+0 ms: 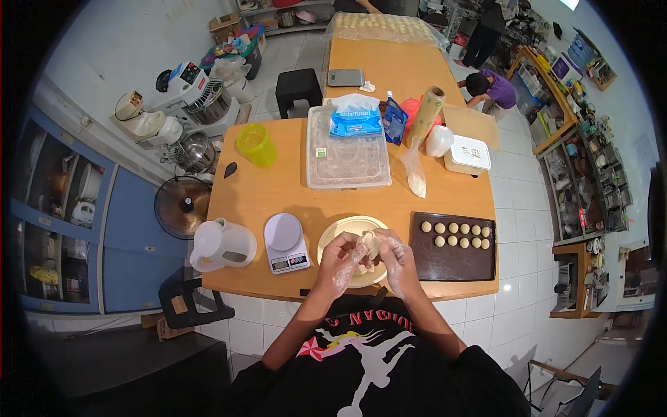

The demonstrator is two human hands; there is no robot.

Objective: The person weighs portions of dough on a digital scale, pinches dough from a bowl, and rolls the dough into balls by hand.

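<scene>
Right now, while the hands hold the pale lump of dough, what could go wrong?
The left hand and right hand hold the pale lump of dough above the round cream-coloured bowl, so it might drop in if the grip loosens. The tall white pitcher stands near the left edge of the orange-brown table; a bump could knock it off. The dark rectangular tray lies near the front edge, where a forearm may catch it.

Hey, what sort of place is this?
Probably a small bakery or baking kitchen: stand mixers at the left, a dark baking tray of dough balls, and a digital kitchen scale on the table.
</scene>
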